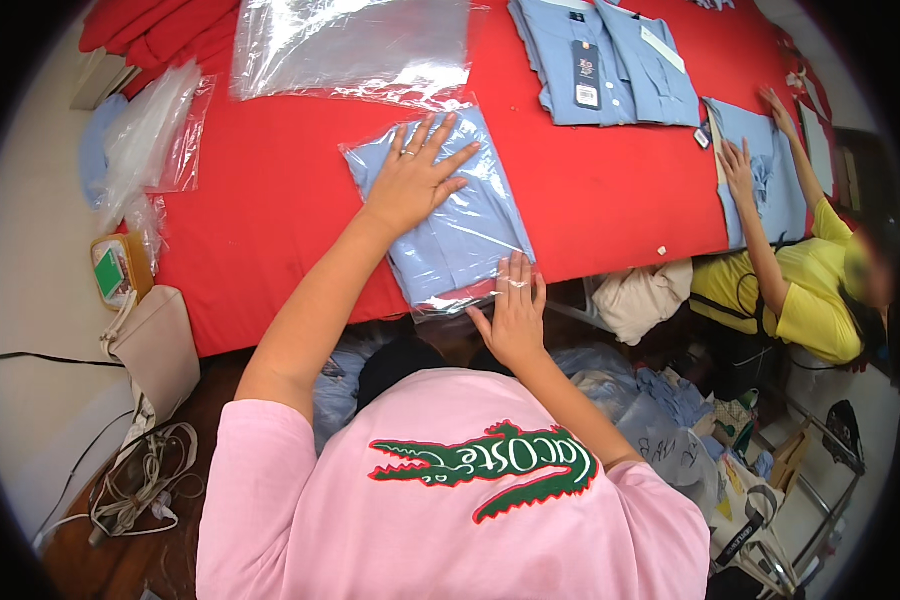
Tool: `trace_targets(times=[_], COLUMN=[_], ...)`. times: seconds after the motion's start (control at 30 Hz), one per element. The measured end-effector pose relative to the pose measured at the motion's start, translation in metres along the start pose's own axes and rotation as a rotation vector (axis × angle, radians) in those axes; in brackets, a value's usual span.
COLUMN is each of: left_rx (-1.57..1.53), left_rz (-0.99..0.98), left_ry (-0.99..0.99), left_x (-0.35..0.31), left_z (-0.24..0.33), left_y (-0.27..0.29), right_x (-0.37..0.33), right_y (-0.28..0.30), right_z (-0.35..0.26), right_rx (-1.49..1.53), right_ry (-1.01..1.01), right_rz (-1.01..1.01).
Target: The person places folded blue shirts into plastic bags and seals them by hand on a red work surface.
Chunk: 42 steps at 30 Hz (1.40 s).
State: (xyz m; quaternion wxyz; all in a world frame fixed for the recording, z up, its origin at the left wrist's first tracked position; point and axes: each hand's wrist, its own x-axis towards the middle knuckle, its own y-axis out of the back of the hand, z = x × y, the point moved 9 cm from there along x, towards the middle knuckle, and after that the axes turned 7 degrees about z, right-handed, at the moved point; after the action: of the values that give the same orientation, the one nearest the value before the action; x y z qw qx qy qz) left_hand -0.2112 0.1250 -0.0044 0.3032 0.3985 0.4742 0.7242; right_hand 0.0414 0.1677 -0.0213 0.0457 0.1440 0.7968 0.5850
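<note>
A folded light blue shirt [457, 235] lies inside a clear plastic bag at the near edge of the red-covered table. My left hand [420, 180] rests flat on the upper part of the bag, fingers spread, a ring on one finger. Over the bag's lower right corner lies my right hand [515, 312], its fingers stretched out and its thumb apart. The bag's lower end [452, 308] reaches the table's edge, its film wrinkled and shiny.
Clear plastic bags [350, 45] lie beyond the shirt, and more plastic [155, 130] is at the left. Folded blue shirts [610, 70] with tags sit at the far right. A co-worker in a yellow top [800, 290] has both hands on another blue garment [765, 165]. Red cloth [165, 35] is piled far left.
</note>
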Motion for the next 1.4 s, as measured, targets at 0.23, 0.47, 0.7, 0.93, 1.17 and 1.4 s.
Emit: trace_targets(times=[0.23,0.47,0.7,0.93,1.17,1.4], left_rx=[-0.017,0.041,-0.139,0.438,0.200,-0.448], left_rz=[0.081,-0.029,-0.158,-0.263,0.121,0.499], left_ry=[0.063,-0.126,-0.056,-0.143,0.023,0.391], left_x=[-0.007,-0.041,-0.101,-0.235,-0.226,-0.186], left_z=[0.051,0.085,0.106,0.088,0.093,0.092], left_y=[0.038,-0.009,0.025,0.015,0.028,0.091], right_x=[-0.026,0.007,0.025,0.025,0.030,0.071], right_y=[0.084,0.070,0.019,0.019,0.039,0.055], right_z=[0.052,0.096,0.048,0.040,0.048,0.048], right_rx=[0.218,-0.103,-0.157,-0.032,0.192,0.795], right_ry=[0.056,0.498,1.053,1.027,0.850,0.206], right_rz=[0.136,-0.043,-0.128,-0.158,-0.178,-0.186])
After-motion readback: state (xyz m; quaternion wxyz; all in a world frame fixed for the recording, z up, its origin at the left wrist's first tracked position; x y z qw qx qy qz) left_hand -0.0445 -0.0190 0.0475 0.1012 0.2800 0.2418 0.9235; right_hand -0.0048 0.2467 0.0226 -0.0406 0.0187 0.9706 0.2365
